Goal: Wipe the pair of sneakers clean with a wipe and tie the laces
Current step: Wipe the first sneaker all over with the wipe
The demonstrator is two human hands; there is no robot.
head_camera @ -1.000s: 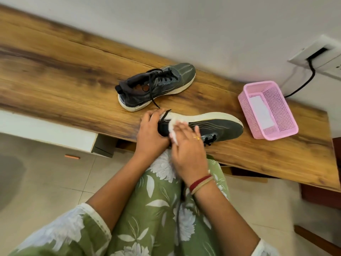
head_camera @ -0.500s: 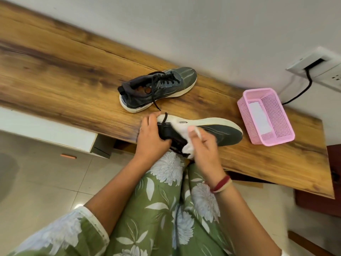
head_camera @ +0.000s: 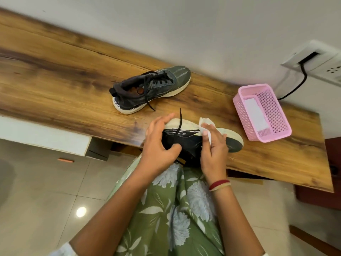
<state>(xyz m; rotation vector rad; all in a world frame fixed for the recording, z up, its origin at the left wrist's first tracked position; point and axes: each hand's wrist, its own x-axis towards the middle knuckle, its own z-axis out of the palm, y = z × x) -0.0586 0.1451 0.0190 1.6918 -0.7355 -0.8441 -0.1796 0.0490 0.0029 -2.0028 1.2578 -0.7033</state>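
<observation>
Two dark grey sneakers with off-white soles are here. The near sneaker [head_camera: 190, 140] lies on its side at the front edge of the wooden table [head_camera: 55, 84], sole turned away from me, one black lace hanging loose over it. My left hand [head_camera: 160, 145] grips its heel end. My right hand [head_camera: 214, 145] holds a white wipe [head_camera: 205, 125] against the sole edge around the middle of the shoe. The far sneaker [head_camera: 151, 90] stands upright further back on the table with its laces untied.
A pink plastic basket [head_camera: 276, 115] with a white sheet inside sits at the right of the table. A wall socket [head_camera: 317, 61] with a black cable is behind it. My green floral lap is below the table edge, above a tiled floor.
My right hand with the wipe has moved from the heel along the shoe toward the middle of the sole. The left hand keeps hold of the heel. The camera has tilted a little.
</observation>
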